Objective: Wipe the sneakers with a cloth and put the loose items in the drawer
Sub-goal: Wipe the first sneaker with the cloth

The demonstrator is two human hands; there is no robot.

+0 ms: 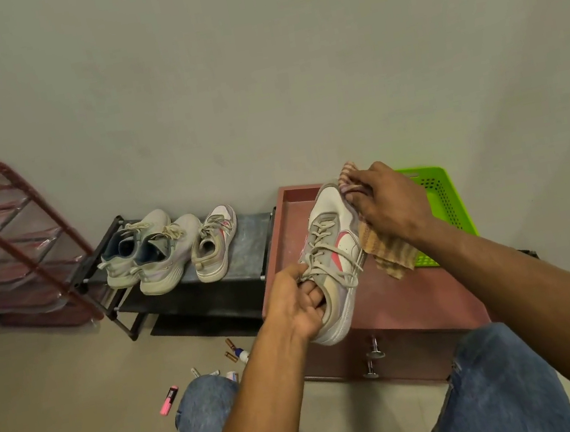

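Far left of the maroon drawer unit [404, 294]: red wire rack [12, 233]; nearer, low black shoe rack [186, 271] bearing three sneakers [168, 251]. On bare floor by its front left corner: pink highlighter [169, 400], batteries [229, 349], glue bottle [242, 355]. Above its top: pink-striped sneaker [334, 245], heel collar gripped by left hand [294, 301]; striped cloth [388, 247] clamped in right hand [387, 201] against the toe. Beyond its right edge: green basket [443, 195].

A low black shoe rack [241, 238] stands against the grey wall [250, 69]. Left of the rack sits a red-framed rack with a clear plastic cover [10, 241]. Well to the rack's right, a green perforated plastic basket [441, 195] rests by the same wall.
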